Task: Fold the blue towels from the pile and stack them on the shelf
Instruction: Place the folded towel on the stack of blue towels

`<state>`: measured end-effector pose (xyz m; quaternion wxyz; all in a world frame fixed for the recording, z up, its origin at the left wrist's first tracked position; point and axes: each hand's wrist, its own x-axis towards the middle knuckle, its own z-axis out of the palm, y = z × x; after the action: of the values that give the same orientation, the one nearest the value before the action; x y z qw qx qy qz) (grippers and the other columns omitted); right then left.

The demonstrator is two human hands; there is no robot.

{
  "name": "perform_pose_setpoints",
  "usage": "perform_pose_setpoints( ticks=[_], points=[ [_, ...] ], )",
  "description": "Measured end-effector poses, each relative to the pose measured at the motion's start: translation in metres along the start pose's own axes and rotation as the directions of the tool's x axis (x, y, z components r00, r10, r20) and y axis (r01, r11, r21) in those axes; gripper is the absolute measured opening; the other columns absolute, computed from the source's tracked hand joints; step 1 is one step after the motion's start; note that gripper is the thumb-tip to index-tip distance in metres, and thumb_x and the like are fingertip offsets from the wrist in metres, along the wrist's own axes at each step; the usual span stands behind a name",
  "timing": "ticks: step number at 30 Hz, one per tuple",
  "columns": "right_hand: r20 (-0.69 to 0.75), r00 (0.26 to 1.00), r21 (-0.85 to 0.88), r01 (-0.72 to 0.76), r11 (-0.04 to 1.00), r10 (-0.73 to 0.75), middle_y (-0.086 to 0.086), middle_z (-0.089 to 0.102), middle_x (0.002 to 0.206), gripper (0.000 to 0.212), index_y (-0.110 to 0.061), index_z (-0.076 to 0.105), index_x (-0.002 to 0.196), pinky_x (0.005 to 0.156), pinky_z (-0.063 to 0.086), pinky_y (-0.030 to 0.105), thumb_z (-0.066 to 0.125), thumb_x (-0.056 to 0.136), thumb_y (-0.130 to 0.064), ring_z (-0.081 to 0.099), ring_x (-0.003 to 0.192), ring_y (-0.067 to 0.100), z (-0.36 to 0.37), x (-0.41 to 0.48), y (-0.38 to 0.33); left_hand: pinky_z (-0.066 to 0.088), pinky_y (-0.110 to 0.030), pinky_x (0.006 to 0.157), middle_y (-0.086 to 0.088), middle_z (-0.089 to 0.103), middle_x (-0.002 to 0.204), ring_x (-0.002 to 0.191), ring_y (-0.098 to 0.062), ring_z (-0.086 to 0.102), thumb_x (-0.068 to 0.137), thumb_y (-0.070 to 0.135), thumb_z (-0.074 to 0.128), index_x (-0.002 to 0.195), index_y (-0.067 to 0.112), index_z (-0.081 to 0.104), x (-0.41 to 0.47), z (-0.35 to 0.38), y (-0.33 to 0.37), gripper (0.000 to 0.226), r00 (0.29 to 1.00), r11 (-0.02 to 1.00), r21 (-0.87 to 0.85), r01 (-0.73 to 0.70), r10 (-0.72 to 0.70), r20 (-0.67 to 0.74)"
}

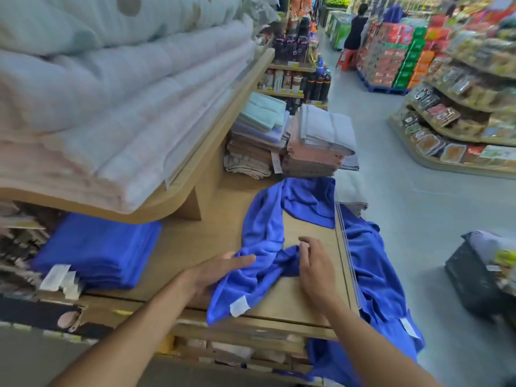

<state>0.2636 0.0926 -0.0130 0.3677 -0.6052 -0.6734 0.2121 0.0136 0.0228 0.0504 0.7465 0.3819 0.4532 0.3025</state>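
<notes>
Head view.

- Shelf (195, 247): low wooden deck with a clear rail along its right edge.
- Towel (262, 233): blue, unfolded, lying crumpled on the shelf in a loose loop. One corner with a white label (238, 305) reaches the near edge, and the far end is bunched just before the towel stacks.
- Second towel (374, 263): blue, draped over the rail and hanging down the shelf's right side toward the floor.
- Folded stack (100, 250): blue towels, squared up, on the left of the shelf under the upper shelf. White tags hang at its near corner.
- Left hand (215, 272): palm down on the towel's near part, fingers straight and slightly apart, resting flat on the cloth.
- Right hand (315, 263): over bare wood just right of the towel's bunched middle, fingers loosely bent and apart. The tips are at the fold, but whether they touch it cannot be told.
- Upper shelf (223, 129): wooden, carrying pale folded bedding (111, 107).
- Towel stacks (315, 141): grey, pink, brown and mint, at the far end of the shelf.
- Grey towel (351, 191): on the shelf's right edge, beyond the second towel.
- Bottles (315, 82): dark, on racks behind the stacks.
- Crate (480, 280): black, on the floor at right.
- Goods racks (460, 107): packaged items across the aisle.
- Person (356, 26): far down the aisle, beside a red stool (346, 58).
</notes>
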Motion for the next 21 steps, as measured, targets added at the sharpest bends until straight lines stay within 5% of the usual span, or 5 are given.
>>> perform_pose_setpoints(
  ticks=[4, 8, 12, 15, 21],
  points=[
    [0.085, 0.982, -0.099, -0.163, 0.982, 0.171, 0.008, 0.047, 0.151, 0.054, -0.015, 0.042, 0.149, 0.101, 0.044, 0.041, 0.055, 0.097, -0.018, 0.054, 0.128, 0.031, -0.012, 0.034, -0.001, 0.045, -0.06, 0.108, -0.034, 0.062, 0.127, 0.12, -0.05, 0.06, 0.086, 0.032, 0.076, 0.131, 0.001, 0.061, -0.022, -0.01, -0.015, 0.057, 0.946, 0.985, -0.139, -0.103, 0.053, -0.32],
    [0.323, 0.946, -0.299, 0.12, 0.947, -0.017, 0.003, 0.022, 0.168, 0.074, -0.019, 0.024, 0.161, 0.107, 0.044, 0.046, 0.061, 0.096, -0.018, 0.042, 0.143, 0.031, -0.012, 0.068, -0.011, 0.059, -0.045, 0.092, -0.026, 0.068, 0.124, 0.111, -0.039, 0.069, 0.087, 0.044, 0.07, 0.117, 0.008, 0.074, -0.041, -0.023, -0.022, 0.047, 0.832, 0.924, -0.26, -0.28, 0.098, -0.546],
    [0.522, 0.83, -0.244, 0.365, 0.899, -0.196, -0.005, 0.034, 0.163, 0.082, -0.038, 0.022, 0.16, 0.098, 0.05, 0.045, 0.069, 0.092, -0.032, 0.056, 0.13, 0.028, 0.013, 0.084, -0.031, 0.061, -0.037, 0.079, -0.015, 0.074, 0.117, 0.109, -0.029, 0.072, 0.081, 0.058, 0.075, 0.111, 0.017, 0.079, -0.059, -0.028, -0.025, 0.051, 0.82, 0.875, -0.372, -0.309, 0.046, -0.571],
    [0.587, 0.794, -0.326, 0.41, 0.852, -0.157, -0.004, 0.06, 0.13, 0.054, -0.046, 0.041, 0.146, 0.084, 0.053, 0.043, 0.059, 0.095, -0.051, 0.063, 0.112, 0.025, 0.035, 0.088, -0.037, 0.062, -0.035, 0.062, -0.005, 0.079, 0.094, 0.082, -0.022, 0.077, 0.071, 0.055, 0.08, 0.099, 0.02, 0.078, -0.068, -0.028, -0.027, 0.046, 0.769, 0.848, -0.377, -0.374, 0.056, -0.637],
    [0.597, 0.786, -0.469, 0.503, 0.726, -0.158, 0.014, 0.072, 0.102, 0.027, -0.014, 0.066, 0.092, 0.072, 0.051, 0.04, 0.044, 0.103, -0.026, 0.064, 0.087, 0.033, -0.004, 0.194, -0.082, 0.052, -0.039, 0.095, -0.016, 0.069, 0.101, 0.102, -0.029, 0.064, 0.077, 0.025, 0.073, 0.102, 0.003, 0.073, -0.055, 0.005, -0.022, 0.033, 0.929, 0.761, -0.607, -0.229, -0.015, -0.37]
  ],
)
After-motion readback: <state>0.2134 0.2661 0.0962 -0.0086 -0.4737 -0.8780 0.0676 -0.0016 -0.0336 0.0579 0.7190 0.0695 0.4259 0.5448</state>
